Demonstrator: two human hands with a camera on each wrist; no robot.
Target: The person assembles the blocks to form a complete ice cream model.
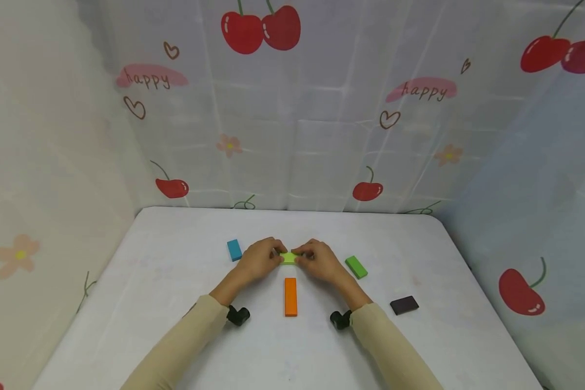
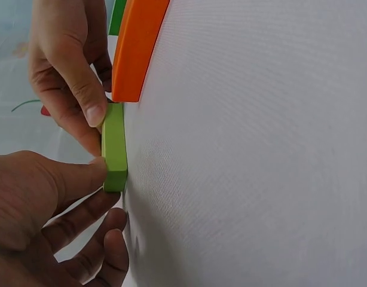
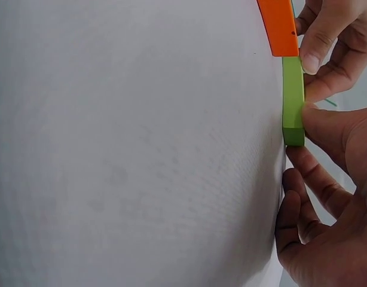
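Note:
A light green block (image 1: 288, 258) lies crosswise on the white table between the two hands. My left hand (image 1: 261, 257) pinches its left end with thumb and fingers; in the left wrist view the thumb (image 2: 82, 179) presses along its near edge. At the opposite end my right hand (image 1: 319, 260) pinches the block, its thumb (image 3: 327, 125) on the edge in the right wrist view. Closer to the body, an orange block (image 1: 290, 297) points lengthwise toward the light green one.
A blue block (image 1: 234, 249) lies just left of the left hand. Beyond the right wrist are a darker green block (image 1: 356, 267) and, farther right, a dark block (image 1: 404, 305). A printed curtain (image 1: 287, 162) hangs behind the table's (image 1: 175, 244) far edge.

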